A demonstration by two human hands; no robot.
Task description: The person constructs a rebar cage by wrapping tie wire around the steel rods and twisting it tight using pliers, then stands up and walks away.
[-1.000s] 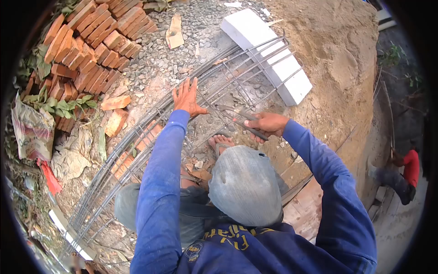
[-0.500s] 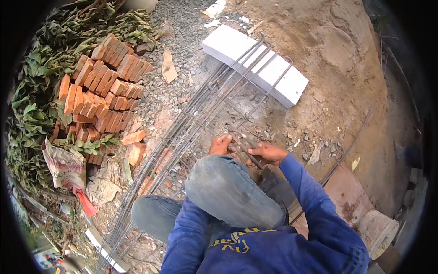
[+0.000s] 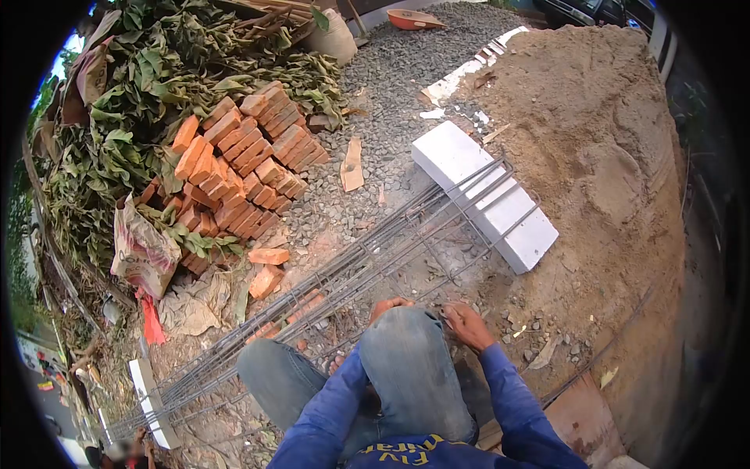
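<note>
A long cage of steel rebar (image 3: 312, 289) runs diagonally in front of me, with its upper end resting across a white block (image 3: 500, 205). My left hand (image 3: 391, 306) is beside the rebar, mostly behind my raised knee, so its fingers are hidden. Right of the knee, my right hand (image 3: 471, 325) has its fingers curled in around the dark end of a pair of pincers (image 3: 444, 312). Most of that tool is out of sight behind the knee. Both hands are close to the cage's near side.
Stacked red bricks (image 3: 242, 160) and leafy cut branches (image 3: 148, 86) lie to the left. Beyond are gravel (image 3: 383, 86) and an orange pan (image 3: 416, 19); a sand mound (image 3: 578, 102) rises on the right. Another white block (image 3: 152, 402) supports the cage's lower end, near another person.
My view has tilted up and outward, bringing in the pan and the far gravel. My knee now covers most of the pincers and my left hand, which both showed before.
</note>
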